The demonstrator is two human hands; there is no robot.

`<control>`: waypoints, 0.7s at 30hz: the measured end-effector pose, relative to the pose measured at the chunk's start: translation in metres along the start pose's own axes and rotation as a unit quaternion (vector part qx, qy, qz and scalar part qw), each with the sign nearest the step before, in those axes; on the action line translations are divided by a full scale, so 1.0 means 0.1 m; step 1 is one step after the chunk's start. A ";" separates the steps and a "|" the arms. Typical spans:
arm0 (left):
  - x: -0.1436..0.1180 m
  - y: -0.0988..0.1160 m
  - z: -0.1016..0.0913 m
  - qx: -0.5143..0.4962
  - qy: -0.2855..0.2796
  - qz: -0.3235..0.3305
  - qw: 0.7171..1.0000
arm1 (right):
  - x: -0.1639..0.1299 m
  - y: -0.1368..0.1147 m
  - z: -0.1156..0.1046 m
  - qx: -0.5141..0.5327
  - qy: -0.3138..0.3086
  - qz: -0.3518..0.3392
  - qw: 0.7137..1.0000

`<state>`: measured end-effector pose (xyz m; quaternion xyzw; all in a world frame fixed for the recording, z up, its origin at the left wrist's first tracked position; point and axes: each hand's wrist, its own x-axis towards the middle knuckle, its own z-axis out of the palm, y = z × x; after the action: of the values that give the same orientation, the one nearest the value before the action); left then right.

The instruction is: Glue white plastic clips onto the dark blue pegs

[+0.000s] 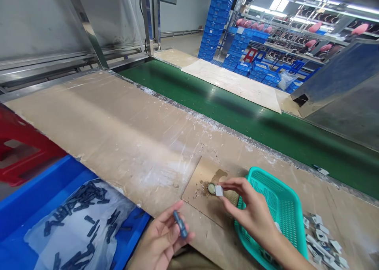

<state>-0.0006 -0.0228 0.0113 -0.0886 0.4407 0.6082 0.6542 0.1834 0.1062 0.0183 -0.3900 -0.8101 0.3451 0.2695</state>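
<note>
My left hand [161, 238], near the table's front edge, is closed on a small dark blue-grey stick-like part [180, 224] with a thicker lower end. With thumb and fingertips my right hand [251, 207] pinches a small pale grey square piece [219, 190]. This piece is right at a small round dish [211, 188] with something pale inside; I cannot tell whether it touches the dish. The dish stands on a brown board [195, 189] marked with wet-looking stains. Under my right forearm is a green perforated basket [272, 187], partly hidden.
Several pale pieces [324, 238] lie right of the basket. A blue bin [59, 169] at left holds dark parts [85, 199] on clear plastic. Beyond the table [118, 124] runs a green conveyor belt [183, 86], with a small part [321, 169] on its near edge. A red stool [26, 147] stands left.
</note>
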 end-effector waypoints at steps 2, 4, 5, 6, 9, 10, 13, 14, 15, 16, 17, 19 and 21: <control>0.07 -0.04 0.07 -0.003 -0.025 -0.014 1.000 | -0.06 -0.11 -0.03 0.044 0.022 -0.020 0.999; 0.13 -0.08 0.13 -0.006 -0.050 -0.030 0.998 | -0.13 -0.22 -0.04 0.080 0.028 -0.047 0.995; 0.16 -0.10 0.16 -0.007 -0.063 -0.036 0.997 | -0.16 -0.26 -0.04 0.092 0.025 -0.061 0.994; 0.18 -0.12 0.18 -0.008 -0.075 -0.039 0.996 | -0.19 -0.30 -0.03 0.101 0.020 -0.071 0.992; 0.21 -0.17 0.22 -0.007 -0.094 -0.040 0.995 | -0.23 -0.37 -0.01 0.114 0.006 -0.086 0.990; 0.20 -0.18 0.23 -0.008 -0.094 -0.038 0.995 | -0.24 -0.38 0.00 0.116 0.003 -0.086 0.989; 0.16 -0.16 0.24 -0.007 -0.093 -0.039 0.995 | -0.23 -0.37 0.02 0.131 -0.017 -0.080 0.988; 0.14 -0.14 0.24 -0.001 -0.093 -0.042 0.995 | -0.22 -0.37 0.03 0.138 -0.027 -0.077 0.987; 0.12 -0.12 0.24 0.010 -0.090 -0.047 0.995 | -0.22 -0.36 0.03 0.144 -0.038 -0.074 0.986; 0.11 -0.10 0.24 0.025 -0.086 -0.050 0.995 | -0.22 -0.36 0.04 0.148 -0.046 -0.072 0.985; 0.11 -0.08 0.24 0.041 -0.082 -0.054 0.994 | -0.23 -0.36 0.04 0.151 -0.052 -0.070 0.985; 0.13 -0.07 0.25 0.075 -0.083 -0.053 0.992 | -0.25 -0.36 0.05 0.145 -0.055 -0.066 0.986; 0.19 -0.08 0.28 0.099 -0.086 -0.043 0.990 | -0.24 -0.36 0.05 0.125 -0.055 -0.060 0.989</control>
<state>0.0173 0.0069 0.0120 0.0099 0.4364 0.5383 0.7209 0.1772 0.0684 0.0387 -0.2844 -0.7963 0.4476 0.2910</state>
